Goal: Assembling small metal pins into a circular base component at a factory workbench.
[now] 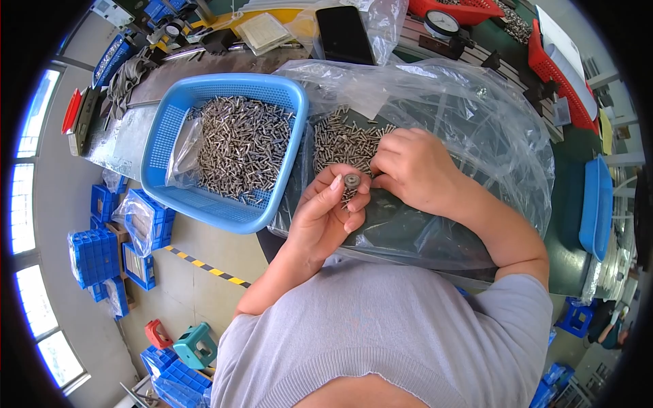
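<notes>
My left hand [316, 212] is closed, with a small round metal piece like a knurled ring [352, 181] pinched at thumb and fingertips. A few small metal pins [347, 195] show between its curled fingers. Close beside it on the right, my right hand [420, 170] has its fingers bent and pressed together; what they hold, if anything, is hidden. Both hands are at the near edge of a loose heap of metal pins [343, 139] on clear plastic sheeting [469, 129]. To the left stands a blue plastic basket [155, 153] with many similar pins [245, 146] and a clear bag inside.
A black phone [345, 35] lies beyond the heap. Dial gauges [442, 24] and red baskets [554, 75] stand toward the far right. A blue tray [596, 207] sits at the right edge. Blue crates [95, 257] and stools [196, 345] are on the floor at left.
</notes>
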`<state>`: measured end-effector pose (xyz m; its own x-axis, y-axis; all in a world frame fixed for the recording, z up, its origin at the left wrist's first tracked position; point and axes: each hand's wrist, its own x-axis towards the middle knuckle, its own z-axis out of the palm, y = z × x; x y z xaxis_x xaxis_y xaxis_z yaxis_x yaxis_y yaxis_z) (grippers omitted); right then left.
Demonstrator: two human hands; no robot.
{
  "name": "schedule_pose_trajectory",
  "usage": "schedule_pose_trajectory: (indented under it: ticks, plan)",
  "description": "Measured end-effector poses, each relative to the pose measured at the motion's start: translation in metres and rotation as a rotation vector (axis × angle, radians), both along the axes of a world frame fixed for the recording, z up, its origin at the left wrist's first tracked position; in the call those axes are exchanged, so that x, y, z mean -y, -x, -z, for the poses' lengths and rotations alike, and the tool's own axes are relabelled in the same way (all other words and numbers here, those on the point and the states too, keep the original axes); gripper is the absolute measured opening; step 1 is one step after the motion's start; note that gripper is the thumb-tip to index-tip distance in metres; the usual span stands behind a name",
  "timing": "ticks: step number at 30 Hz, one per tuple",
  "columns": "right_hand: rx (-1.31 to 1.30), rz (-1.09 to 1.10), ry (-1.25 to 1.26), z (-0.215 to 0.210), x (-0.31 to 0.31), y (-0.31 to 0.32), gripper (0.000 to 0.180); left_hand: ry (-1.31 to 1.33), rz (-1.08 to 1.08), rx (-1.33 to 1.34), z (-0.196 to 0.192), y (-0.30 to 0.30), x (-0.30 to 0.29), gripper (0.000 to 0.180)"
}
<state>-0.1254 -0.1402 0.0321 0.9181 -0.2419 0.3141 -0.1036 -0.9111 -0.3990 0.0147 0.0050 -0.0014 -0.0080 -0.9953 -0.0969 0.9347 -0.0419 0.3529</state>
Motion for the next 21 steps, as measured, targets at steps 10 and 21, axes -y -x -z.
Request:
schedule_pose_trajectory:
  ticks: [10, 21]
  plan:
    - [0.007, -0.009, 0.108, -0.008, -0.002, -0.001, 0.008, -0.03, 0.021, -0.006, -0.002, -0.001, 0.0, 0.019]
    - [0.013, -0.039, -1.102, -0.025, -0.002, 0.001, 0.006, -0.077, 0.028, 0.07, -0.006, 0.001, 0.0, 0.021]
